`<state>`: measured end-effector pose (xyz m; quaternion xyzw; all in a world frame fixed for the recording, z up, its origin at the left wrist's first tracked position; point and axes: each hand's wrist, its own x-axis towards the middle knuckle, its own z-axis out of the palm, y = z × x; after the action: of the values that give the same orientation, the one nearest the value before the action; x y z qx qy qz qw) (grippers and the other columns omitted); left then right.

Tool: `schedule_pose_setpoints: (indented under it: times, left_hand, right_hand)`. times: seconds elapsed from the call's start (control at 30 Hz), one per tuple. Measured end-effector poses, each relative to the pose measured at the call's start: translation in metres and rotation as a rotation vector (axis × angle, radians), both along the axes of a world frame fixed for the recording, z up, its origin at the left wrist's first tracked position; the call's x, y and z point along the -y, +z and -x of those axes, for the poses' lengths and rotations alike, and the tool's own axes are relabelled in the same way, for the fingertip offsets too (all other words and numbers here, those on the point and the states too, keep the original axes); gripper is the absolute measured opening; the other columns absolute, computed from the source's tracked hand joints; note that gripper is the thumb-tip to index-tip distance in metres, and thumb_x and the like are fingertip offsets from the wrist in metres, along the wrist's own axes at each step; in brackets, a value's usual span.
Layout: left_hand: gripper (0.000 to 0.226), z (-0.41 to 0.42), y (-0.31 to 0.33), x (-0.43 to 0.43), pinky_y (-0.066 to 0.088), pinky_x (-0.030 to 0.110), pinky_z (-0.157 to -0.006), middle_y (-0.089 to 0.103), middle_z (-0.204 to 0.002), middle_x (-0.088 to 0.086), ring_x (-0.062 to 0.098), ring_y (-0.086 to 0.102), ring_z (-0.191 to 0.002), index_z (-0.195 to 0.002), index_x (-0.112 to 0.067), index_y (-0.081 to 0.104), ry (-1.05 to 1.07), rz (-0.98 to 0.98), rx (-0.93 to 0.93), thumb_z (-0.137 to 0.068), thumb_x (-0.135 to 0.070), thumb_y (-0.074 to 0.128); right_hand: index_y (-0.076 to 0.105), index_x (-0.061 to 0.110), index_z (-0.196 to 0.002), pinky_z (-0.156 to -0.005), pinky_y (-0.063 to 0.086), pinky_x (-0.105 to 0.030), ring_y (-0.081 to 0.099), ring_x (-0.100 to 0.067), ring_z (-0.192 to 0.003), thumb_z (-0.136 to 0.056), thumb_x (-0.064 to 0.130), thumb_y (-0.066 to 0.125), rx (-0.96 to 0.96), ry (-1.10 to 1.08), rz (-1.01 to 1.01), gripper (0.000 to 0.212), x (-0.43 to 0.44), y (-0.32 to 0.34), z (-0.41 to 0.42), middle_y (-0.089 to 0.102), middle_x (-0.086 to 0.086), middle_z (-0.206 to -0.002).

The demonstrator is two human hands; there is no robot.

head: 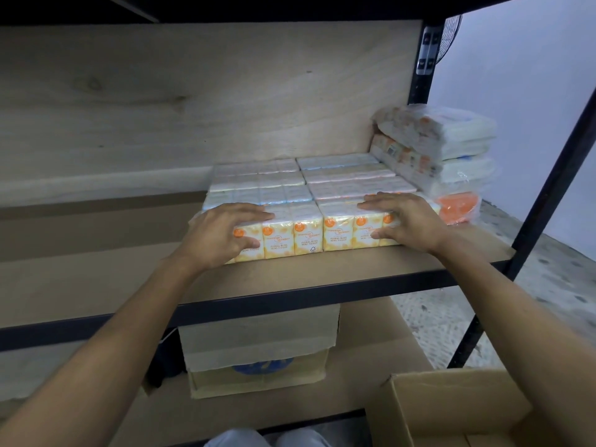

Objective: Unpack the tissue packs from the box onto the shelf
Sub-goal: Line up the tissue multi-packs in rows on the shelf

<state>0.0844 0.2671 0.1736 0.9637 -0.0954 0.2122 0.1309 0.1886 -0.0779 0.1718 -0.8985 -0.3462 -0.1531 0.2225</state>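
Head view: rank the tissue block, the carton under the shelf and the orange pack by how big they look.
1. tissue block: largest.
2. carton: partly hidden by the shelf edge, so its rank is less sure.
3. orange pack: clearly smallest.

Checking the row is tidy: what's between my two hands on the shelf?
In the head view, front-row tissue packs span from left hand to right hand.

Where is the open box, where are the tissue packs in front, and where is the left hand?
open box (pixel 458 409): head view, on its cardboard inner wall.
front tissue packs (pixel 308 233): head view, on one pack's printed front face.
left hand (pixel 219 233): head view, on the back of the hand.
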Motion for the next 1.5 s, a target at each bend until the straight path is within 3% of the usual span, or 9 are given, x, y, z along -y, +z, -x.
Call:
schedule_pose_setpoints:
  times: [0.83,1.07,1.23,1.33,1.5]
  left_hand:
    - [0.053,-0.010,-0.011,-0.004,0.040,0.032,-0.094,0.053,-0.133,-0.029,-0.002,0.046,-0.127,-0.123,-0.053,0.055,0.021,-0.013,0.082,-0.075,-0.040,0.076]
    - [0.056,-0.006,-0.011,0.003,0.042,0.034,-0.100,0.054,-0.132,-0.026,-0.001,0.048,-0.125,-0.124,-0.051,0.056,0.050,-0.012,0.099,-0.074,-0.036,0.077]
    - [0.058,-0.004,-0.009,0.005,0.047,0.037,-0.098,0.055,-0.135,-0.018,0.006,0.048,-0.126,-0.126,-0.041,0.058,-0.014,0.069,0.038,-0.074,-0.024,0.078]
    - [0.057,-0.003,-0.004,0.007,0.042,0.030,-0.100,0.054,-0.137,-0.015,0.007,0.046,-0.128,-0.127,-0.036,0.059,-0.019,0.090,-0.013,-0.076,-0.020,0.077]
    - [0.055,0.004,-0.007,0.013,0.023,0.048,-0.116,0.045,-0.147,-0.007,0.014,0.030,-0.142,-0.133,-0.033,0.053,-0.015,0.105,-0.052,-0.082,-0.020,0.069]
  right_hand:
    - [0.062,0.028,-0.125,-0.113,0.026,-0.030,0.043,-0.013,-0.133,-0.066,0.020,0.085,0.004,-0.002,-0.046,0.064,-0.003,-0.003,-0.007,0.055,0.004,-0.136]
    - [0.059,0.027,-0.128,-0.109,0.025,-0.025,0.043,-0.011,-0.132,-0.070,0.021,0.083,-0.015,-0.031,0.011,0.063,-0.004,0.002,-0.003,0.054,0.006,-0.138]
    - [0.054,0.028,-0.131,-0.112,0.029,-0.034,0.044,-0.016,-0.131,-0.073,0.024,0.080,0.006,-0.070,0.109,0.064,-0.008,0.004,0.002,0.051,0.005,-0.140]
    - [0.053,0.026,-0.132,-0.112,0.030,-0.034,0.042,-0.017,-0.133,-0.073,0.023,0.080,0.004,-0.092,0.100,0.066,-0.009,0.003,0.005,0.050,0.002,-0.142]
    - [0.055,0.023,-0.131,-0.108,0.026,-0.023,0.041,-0.018,-0.135,-0.078,0.018,0.075,-0.010,-0.092,0.018,0.057,-0.013,0.010,0.022,0.049,-0.003,-0.143]
